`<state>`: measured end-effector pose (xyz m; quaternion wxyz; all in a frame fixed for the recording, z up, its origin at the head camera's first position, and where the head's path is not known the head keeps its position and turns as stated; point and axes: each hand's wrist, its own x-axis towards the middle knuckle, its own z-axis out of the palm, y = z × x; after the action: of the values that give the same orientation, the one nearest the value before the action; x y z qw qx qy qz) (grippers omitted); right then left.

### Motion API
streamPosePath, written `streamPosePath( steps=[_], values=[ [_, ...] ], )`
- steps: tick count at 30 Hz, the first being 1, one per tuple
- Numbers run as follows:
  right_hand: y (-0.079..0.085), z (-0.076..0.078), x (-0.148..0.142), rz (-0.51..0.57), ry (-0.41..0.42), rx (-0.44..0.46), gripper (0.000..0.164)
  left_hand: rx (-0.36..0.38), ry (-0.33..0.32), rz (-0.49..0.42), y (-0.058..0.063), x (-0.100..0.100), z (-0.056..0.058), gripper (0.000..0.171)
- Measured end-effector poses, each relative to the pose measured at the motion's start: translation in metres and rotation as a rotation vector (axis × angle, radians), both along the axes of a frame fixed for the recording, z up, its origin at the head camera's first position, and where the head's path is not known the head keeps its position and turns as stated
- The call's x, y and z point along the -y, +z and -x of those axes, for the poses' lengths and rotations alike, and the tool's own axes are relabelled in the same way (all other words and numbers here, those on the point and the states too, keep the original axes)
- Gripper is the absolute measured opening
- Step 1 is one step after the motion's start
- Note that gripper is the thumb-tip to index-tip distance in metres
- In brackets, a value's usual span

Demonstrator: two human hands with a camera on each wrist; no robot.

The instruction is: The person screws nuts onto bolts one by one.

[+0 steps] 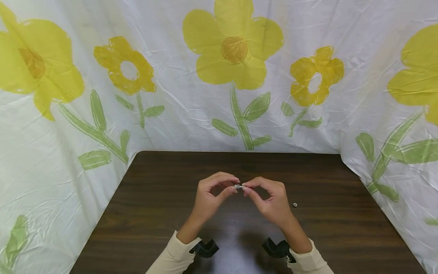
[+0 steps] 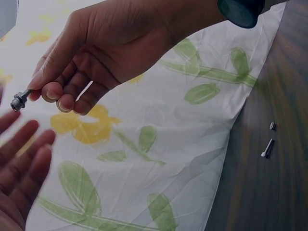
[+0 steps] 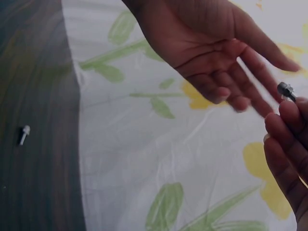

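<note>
In the head view my right hand (image 1: 273, 199) pinches the thin shank of a small metal bolt (image 1: 238, 186) between thumb and fingertip. My left hand (image 1: 212, 192) is at the bolt's thicker end, its thumb and forefinger parted on either side of it. The left wrist view shows a wider collar, like a nut or washer, near the end of the bolt (image 2: 20, 100). There the left fingers (image 2: 21, 178) are spread and somewhat blurred. From the right wrist view, the left thumb and fingers stand apart, clear of the bolt (image 3: 286, 90).
A small ring-shaped nut (image 1: 295, 204) lies on the dark wooden table (image 1: 154, 182), right of the right hand. Near it lies another bolt (image 2: 267, 148). One more bolt (image 3: 24, 134) rests on the table in the right wrist view. Flowered white cloth (image 1: 178, 114) hangs around the table.
</note>
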<state>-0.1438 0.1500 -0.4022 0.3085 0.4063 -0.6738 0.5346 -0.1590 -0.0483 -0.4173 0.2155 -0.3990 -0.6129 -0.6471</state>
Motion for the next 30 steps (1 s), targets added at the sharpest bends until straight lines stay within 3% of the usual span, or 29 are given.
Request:
streamPosePath(
  steps=[3, 7, 13, 21, 30],
  values=[
    [0.0, 0.0, 0.0, -0.003, 0.0, -0.004, 0.03, -0.057, -0.016, -0.003, 0.0, 0.0, 0.001, 0.031],
    [0.0, 0.001, 0.0, -0.005, 0.011, -0.006, 0.029, -0.1, -0.015, -0.015, 0.005, -0.002, -0.002, 0.039],
    [-0.001, 0.001, 0.0, -0.01, 0.018, -0.004, 0.032, -0.104, 0.013, -0.016, 0.016, -0.003, -0.008, 0.034],
    [0.001, 0.0, 0.001, -0.008, 0.03, 0.0, 0.032, -0.087, 0.027, -0.005, 0.0, -0.001, 0.002, 0.032],
    [0.0, 0.0, 0.001, -0.01, 0.048, 0.001, 0.018, -0.077, 0.044, 0.011, -0.003, 0.0, 0.003, 0.008]
  ],
)
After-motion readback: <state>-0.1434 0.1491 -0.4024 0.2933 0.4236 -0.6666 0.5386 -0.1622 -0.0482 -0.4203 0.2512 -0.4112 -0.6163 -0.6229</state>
